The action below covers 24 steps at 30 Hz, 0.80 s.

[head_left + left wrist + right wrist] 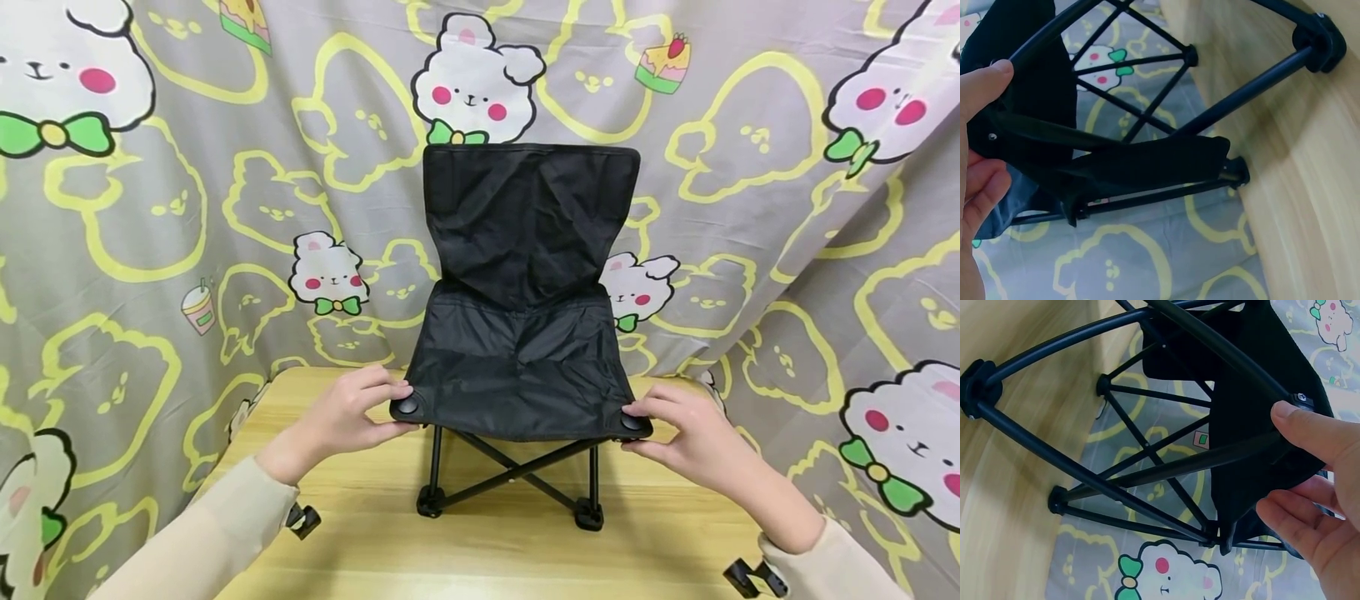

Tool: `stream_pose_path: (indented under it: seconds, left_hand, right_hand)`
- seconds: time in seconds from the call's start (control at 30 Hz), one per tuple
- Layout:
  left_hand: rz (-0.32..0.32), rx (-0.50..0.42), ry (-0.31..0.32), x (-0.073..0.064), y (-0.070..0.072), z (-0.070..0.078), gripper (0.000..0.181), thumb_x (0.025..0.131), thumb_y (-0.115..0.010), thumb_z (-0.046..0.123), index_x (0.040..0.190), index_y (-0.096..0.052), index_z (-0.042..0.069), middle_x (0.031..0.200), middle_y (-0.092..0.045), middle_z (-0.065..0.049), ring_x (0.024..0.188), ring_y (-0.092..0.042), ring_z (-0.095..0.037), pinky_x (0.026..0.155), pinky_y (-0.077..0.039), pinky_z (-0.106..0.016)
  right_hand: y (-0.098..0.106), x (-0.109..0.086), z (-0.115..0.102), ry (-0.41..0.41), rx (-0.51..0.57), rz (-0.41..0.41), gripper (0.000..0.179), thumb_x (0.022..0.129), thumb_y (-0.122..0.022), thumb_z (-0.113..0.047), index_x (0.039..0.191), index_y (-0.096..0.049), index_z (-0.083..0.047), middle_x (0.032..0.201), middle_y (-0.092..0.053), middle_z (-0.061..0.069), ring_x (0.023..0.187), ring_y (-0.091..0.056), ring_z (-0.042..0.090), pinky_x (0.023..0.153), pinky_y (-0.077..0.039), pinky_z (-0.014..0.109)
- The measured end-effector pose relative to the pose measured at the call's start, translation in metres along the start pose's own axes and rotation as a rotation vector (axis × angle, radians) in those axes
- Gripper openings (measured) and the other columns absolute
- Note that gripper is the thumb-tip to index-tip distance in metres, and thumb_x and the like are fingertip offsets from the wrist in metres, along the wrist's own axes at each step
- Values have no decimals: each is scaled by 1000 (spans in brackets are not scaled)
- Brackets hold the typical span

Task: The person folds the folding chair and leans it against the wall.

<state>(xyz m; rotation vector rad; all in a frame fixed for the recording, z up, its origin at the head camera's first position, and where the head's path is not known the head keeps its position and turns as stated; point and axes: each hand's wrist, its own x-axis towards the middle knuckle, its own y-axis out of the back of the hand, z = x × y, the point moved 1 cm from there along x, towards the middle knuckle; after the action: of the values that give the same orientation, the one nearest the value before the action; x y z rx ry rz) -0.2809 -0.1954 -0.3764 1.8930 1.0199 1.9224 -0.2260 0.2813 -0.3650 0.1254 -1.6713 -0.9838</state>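
Observation:
A small black folding chair [517,367] stands unfolded and upright on the wooden table, its fabric back toward the curtain. My left hand [352,412] pinches the seat's front left corner, fingers on top by the round button and thumb beneath. At the front right corner my right hand [686,429] pinches in the same way. Crossed metal legs [513,471] show under the seat's front edge, ending in black plastic feet [588,514]. From below, the left wrist view shows the left thumb [988,87] against a tube end; the right thumb [1310,428] lies likewise in the right wrist view.
The light wooden table [360,542] extends around the chair's feet. A grey curtain [247,200] with white bear-like faces and yellow outlines hangs close behind and at both sides. Black camera mounts [753,577] sit at the wrists beside the cream sleeves [225,517].

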Motion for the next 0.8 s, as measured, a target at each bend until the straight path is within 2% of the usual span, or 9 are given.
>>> stream_pose_path:
  seconds: [0.13, 0.33, 0.43, 0.6, 0.8]
  left_hand:
    - [22, -12, 23, -1, -2, 2, 35, 98, -81, 36, 105, -80, 2, 98, -75, -9, 83, -74, -22, 75, -63, -34]
    - [19, -18, 69, 0, -2, 4, 35, 95, -85, 36, 105, -79, 3, 99, -75, -8, 86, -74, -22, 77, -64, -34]
    - [9, -27, 95, 1, -2, 5, 34, 89, -93, 29, 106, -79, 3, 100, -75, -8, 88, -74, -22, 79, -63, -33]
    - [2, -45, 139, 2, -1, 8, 44, 71, -103, 13, 107, -80, 3, 102, -76, -8, 91, -75, -23, 82, -63, -33]
    - [9, -55, 158, 6, 0, 10, 46, 70, -104, 13, 108, -80, 3, 100, -76, -7, 90, -73, -22, 80, -62, -32]
  right_hand:
    - [0, 0, 0, 1, 5, 5, 56, 103, -61, -59, 101, -82, -7, 87, -68, -5, 74, -61, 13, 69, -46, 23]
    - [-1, 2, -1, -16, 38, 7, 55, 102, -63, -58, 102, -83, -7, 89, -69, -4, 74, -61, 11, 68, -47, 21]
    - [-1, 3, -1, -24, 47, 10, 54, 102, -63, -58, 102, -83, -8, 89, -70, -4, 74, -62, 11, 67, -48, 20]
    - [-1, 6, -1, -30, 48, 13, 54, 102, -62, -59, 101, -83, -9, 89, -70, -5, 73, -63, 10, 67, -49, 19]
    - [-1, 8, -1, -47, 57, 19, 56, 101, -62, -61, 100, -83, -9, 89, -71, -5, 73, -65, 10, 68, -51, 19]
